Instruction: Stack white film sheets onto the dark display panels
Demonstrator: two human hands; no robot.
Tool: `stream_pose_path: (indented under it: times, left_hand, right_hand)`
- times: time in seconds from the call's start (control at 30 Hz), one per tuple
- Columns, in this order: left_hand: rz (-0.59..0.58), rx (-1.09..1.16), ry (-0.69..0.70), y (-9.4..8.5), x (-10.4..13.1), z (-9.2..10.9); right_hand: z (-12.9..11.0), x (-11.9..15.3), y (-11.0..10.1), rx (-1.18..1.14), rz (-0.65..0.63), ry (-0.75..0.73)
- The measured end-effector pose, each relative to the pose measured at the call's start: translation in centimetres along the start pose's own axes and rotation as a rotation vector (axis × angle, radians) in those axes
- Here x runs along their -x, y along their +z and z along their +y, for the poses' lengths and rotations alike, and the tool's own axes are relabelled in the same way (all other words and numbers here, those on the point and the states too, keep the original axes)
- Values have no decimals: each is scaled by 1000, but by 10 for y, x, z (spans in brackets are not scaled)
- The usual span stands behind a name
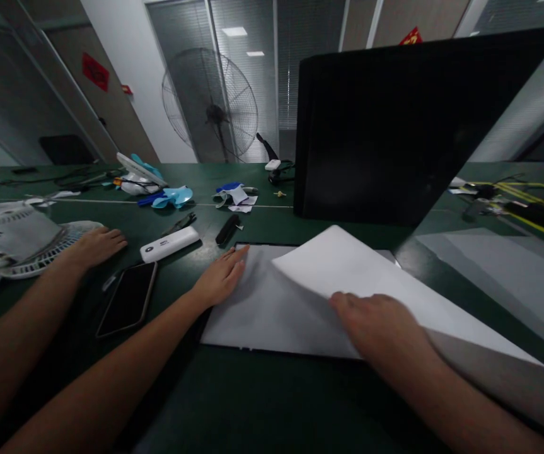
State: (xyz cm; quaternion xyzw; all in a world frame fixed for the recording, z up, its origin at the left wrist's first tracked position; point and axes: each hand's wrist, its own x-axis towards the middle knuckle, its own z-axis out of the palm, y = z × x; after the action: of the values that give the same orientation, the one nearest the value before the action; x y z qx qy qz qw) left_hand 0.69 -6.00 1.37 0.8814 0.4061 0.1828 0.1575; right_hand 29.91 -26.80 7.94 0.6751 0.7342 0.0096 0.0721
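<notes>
My left hand (222, 277) lies flat with its fingers stretched out, on the upper left edge of a flat panel (253, 315) with a pale surface and a thin dark rim. My right hand (380, 321) is closed on the edge of a large white sheet (342, 258). That sheet is lifted and slanted over the right part of the panel, its near edge curling up. The fingertips of my right hand are partly hidden.
Another person's hand (96, 246) rests at the left by a white fan (21, 233). Nearby lie a phone (130, 296), a white device (170, 244) and a black tool (227, 230). A large black screen (376, 132) stands behind; translucent sheets (498, 265) lie right.
</notes>
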Motion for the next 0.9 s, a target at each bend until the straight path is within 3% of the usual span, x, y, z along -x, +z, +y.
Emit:
stream_pose_path:
  times: [0.07,0.13,0.2,0.3,0.4,0.57,0.67,0.73,0.83,0.9]
  left_hand:
    - [40,86,-62,1,-1,-2]
    - [40,105,-100,2,-3,-3]
    - [18,58,-113,4,-4,-4]
    - [-1,-27,-87,7,-5,-7]
    - [-12,-76,-25,8,-5,-10]
    - [-80,-121,52,5,-5,-8]
    - [-89,-167,65,4,-5,-5]
    - [-79,-182,51,5,-5,-5]
    - [-69,-188,29,6,-5,-5]
    - [-75,-194,15,6,-5,-6]
  right_hand:
    - [-41,0,10,9,-7,-221]
    - [-62,3,20,19,8,-372]
    - [-66,7,30,42,116,-485]
    - [-61,11,43,92,380,-563]
    - [-57,9,49,101,489,-569]
    - [-54,6,48,81,490,-592]
    - [-52,8,40,66,410,-601]
    - [-46,7,33,-10,290,-607]
    - [-17,-2,22,-180,167,-459]
    - [21,-13,19,-212,213,-220]
